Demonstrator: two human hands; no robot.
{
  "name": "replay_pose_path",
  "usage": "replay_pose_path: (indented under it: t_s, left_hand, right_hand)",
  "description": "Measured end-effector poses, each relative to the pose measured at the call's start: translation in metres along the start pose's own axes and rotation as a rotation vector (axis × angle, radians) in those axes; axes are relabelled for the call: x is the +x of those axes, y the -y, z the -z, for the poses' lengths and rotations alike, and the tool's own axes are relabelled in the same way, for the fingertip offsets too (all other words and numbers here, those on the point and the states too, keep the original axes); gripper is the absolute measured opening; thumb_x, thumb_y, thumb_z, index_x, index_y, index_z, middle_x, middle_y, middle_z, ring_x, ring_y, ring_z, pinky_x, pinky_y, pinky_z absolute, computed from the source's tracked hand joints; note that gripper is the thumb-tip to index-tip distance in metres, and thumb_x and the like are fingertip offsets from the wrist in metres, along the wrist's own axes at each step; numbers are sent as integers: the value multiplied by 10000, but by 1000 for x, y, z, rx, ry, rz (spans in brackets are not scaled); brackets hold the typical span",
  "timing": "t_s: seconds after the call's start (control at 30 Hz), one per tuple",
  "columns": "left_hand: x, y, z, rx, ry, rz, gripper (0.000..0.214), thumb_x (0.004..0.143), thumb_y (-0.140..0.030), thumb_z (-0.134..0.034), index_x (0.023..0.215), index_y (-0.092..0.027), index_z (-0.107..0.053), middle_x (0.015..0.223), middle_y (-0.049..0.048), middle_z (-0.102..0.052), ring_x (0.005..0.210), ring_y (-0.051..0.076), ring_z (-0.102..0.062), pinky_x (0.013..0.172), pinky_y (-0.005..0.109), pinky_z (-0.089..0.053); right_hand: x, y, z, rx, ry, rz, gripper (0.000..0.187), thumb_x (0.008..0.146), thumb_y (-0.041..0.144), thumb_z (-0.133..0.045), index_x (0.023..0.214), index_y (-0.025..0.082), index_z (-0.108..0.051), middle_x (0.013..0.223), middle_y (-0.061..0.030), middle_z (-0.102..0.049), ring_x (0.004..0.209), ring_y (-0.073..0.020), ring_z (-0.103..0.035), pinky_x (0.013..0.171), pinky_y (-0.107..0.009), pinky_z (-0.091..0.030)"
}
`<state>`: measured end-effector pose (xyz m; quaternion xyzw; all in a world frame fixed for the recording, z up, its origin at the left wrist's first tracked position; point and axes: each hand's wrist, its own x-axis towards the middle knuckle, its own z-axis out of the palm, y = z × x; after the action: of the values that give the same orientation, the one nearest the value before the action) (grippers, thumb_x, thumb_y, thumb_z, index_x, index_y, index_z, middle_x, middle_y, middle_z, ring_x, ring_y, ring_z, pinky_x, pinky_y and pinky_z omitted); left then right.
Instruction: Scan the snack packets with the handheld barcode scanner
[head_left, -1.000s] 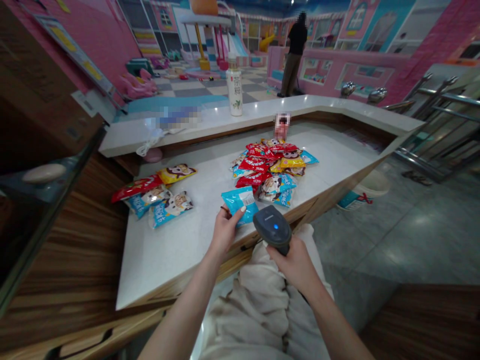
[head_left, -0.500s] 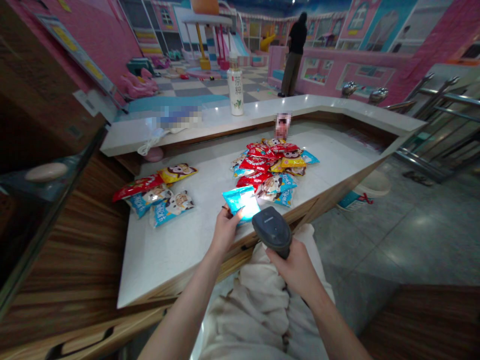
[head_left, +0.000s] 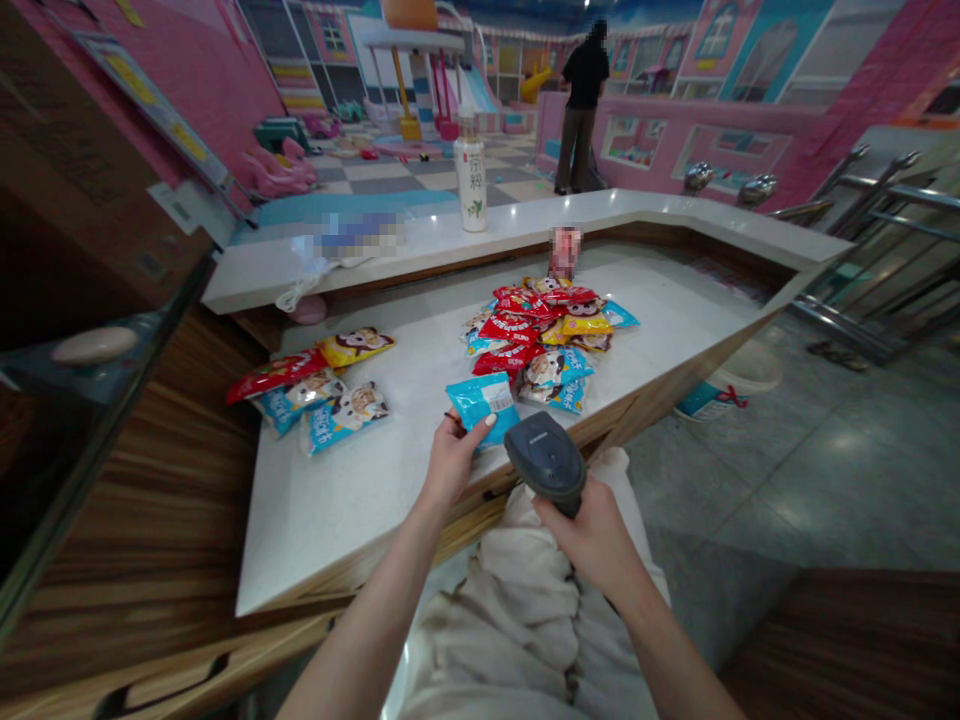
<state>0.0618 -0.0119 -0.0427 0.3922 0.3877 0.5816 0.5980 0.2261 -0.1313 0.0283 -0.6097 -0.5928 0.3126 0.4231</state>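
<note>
Low over the white worktop [head_left: 360, 490], the left hand [head_left: 448, 462] pinches a blue snack packet [head_left: 484, 400] by its near edge — barcode label up — just beside the barcode scanner [head_left: 546, 460], which the right hand [head_left: 592, 530] grips by its handle. Beyond lies a heap of packets [head_left: 547, 335].

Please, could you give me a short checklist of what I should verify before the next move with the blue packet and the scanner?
1. Left hand grips the blue snack packet at its near edge: ok.
2. The barcode label, a white patch on the packet, faces up and is not covered by the thumb: ok.
3. Right hand holds the barcode scanner with its head toward the packet: ok.
4. Scan light falls on the label: not ok, no glow shows on the packet.
5. The code has been read: cannot tell.
</note>
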Motion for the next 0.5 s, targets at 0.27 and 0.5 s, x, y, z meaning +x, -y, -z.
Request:
replay_pose_path:
  t_s: [0.27, 0.5]
  left_hand:
    - [-2, 1, -1, -7, -27, 17, 470, 674, -366, -859, 1055, -187, -652, 1100, 68, -747, 974, 212, -700, 955, 378, -504]
    - [-1, -20, 12, -89, -137, -44, 314, 771, -362, -737, 1028, -204, -650, 1104, 48, -729, 1060, 218, -664, 979, 372, -491]
  right_hand:
    - [-3, -3, -2, -1, 0, -24, 107, 815, 255, -629, 865, 185, -693, 770, -38, -737, 732, -241, -698, 650, -275, -511]
    - [-8, -8, 0, -28, 1, -43, 139, 799, 274, -628, 857, 172, -703, 690, -22, -705, 690, -242, -691, 621, -281, -510]
